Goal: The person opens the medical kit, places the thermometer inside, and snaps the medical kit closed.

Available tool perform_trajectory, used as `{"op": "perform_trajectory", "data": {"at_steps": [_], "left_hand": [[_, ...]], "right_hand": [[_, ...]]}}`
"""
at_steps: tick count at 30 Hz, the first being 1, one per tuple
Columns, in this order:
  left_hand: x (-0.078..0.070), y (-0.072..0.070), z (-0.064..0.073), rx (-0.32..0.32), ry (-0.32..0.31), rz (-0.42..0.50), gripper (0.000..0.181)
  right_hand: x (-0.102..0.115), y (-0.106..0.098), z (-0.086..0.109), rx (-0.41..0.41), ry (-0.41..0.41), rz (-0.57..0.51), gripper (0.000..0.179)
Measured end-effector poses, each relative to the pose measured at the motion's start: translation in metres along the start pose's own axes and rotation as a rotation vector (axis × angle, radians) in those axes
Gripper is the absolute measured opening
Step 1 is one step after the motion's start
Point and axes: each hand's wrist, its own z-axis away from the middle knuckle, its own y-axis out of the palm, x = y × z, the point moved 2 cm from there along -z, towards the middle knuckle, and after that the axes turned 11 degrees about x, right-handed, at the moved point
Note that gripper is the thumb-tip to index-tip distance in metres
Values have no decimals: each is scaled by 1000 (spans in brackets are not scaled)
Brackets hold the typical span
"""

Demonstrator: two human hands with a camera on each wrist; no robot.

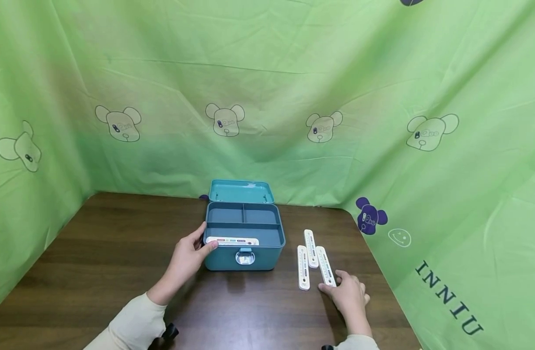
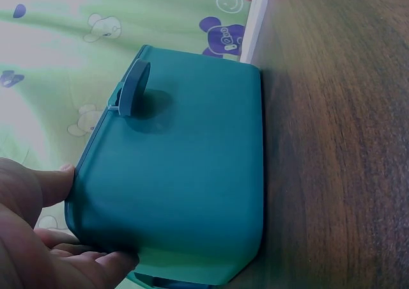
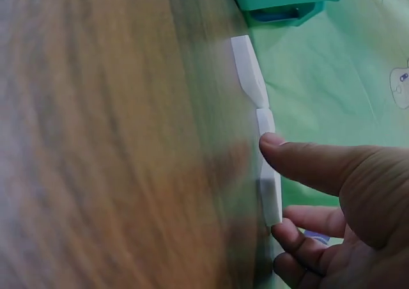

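Observation:
A blue-green storage box (image 1: 260,259) stands on the table with its lid (image 1: 242,191) raised. My left hand (image 1: 187,255) holds its front left corner, thumb at the front rim and fingers along the left side. One long white stick with printed markings (image 1: 232,241) lies in the front compartment, close to that thumb. My right hand (image 1: 348,294) pinches the near end of a similar white stick (image 1: 325,265) between thumb and fingers on the table. Beside it lie two more white sticks, a middle one (image 1: 310,248) and a left one (image 1: 303,267).
Two smaller compartments (image 1: 225,213) sit at the back of the box. A metal-look latch (image 1: 245,256) is on its front. Green curtain (image 1: 276,160) with printed bear heads hangs behind and beside the brown table (image 1: 118,257).

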Motion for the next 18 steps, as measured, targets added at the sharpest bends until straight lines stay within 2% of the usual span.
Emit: {"op": "perform_trajectory", "data": {"at_steps": [4, 11, 18], "left_hand": [[0, -1, 0, 0, -1, 2, 73], [0, 0, 0, -1, 9, -7, 73], [-1, 1, 1, -6, 10, -1, 72]], "right_hand": [[1, 0, 1, -1, 15, -3, 79], [2, 0, 1, -12, 55, -23, 57], [3, -2, 2, -20, 108, 9, 39]]}}
